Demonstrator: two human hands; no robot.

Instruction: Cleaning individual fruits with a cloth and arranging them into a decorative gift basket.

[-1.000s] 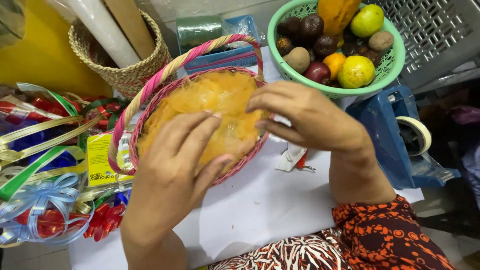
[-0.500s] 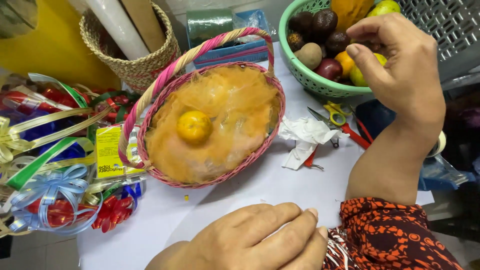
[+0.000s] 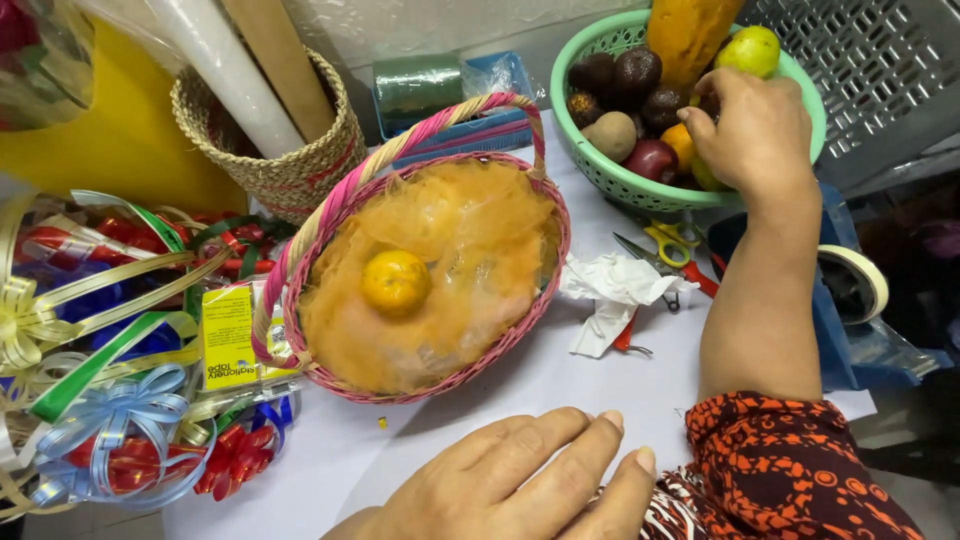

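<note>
Your right hand [image 3: 755, 135] reaches into the green bowl [image 3: 640, 185] at the table's far edge, fingers curled over fruit, while your left hand [image 3: 510, 480] lies open, empty, near the pink basket [image 3: 520, 330].

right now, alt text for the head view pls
A right hand reaches into a green bowl of fruit, while the left hand rests on the white table. Between them a pink basket holds one orange.
</note>
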